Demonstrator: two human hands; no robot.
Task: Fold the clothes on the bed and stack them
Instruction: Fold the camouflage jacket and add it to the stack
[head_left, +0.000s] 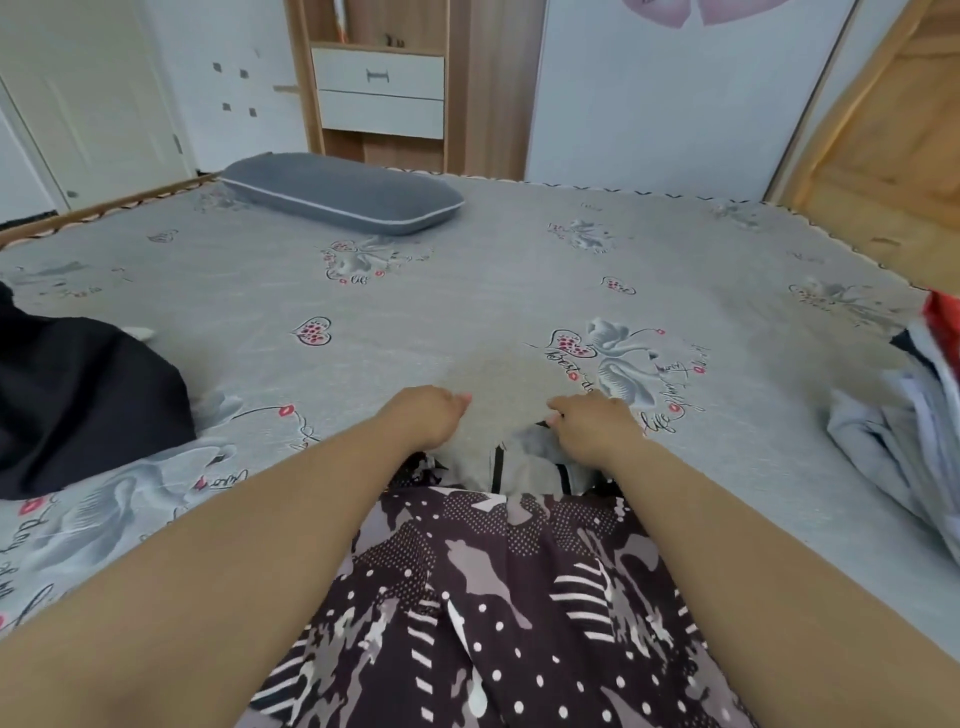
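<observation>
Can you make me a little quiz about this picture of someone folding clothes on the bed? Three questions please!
1. True or false: the grey pillow lies at the far side of the bed.
2. Which lies at the person's left edge of the bed? A) a black garment B) a yellow towel C) a blue hat
3. Fill in: the left hand and right hand are both on a folded ____ garment, with the right hand's fingers curled on its edge.

Bonus look: a pile of light clothes waits on the right.

Key: 1 true; 2 A; 3 grey
</observation>
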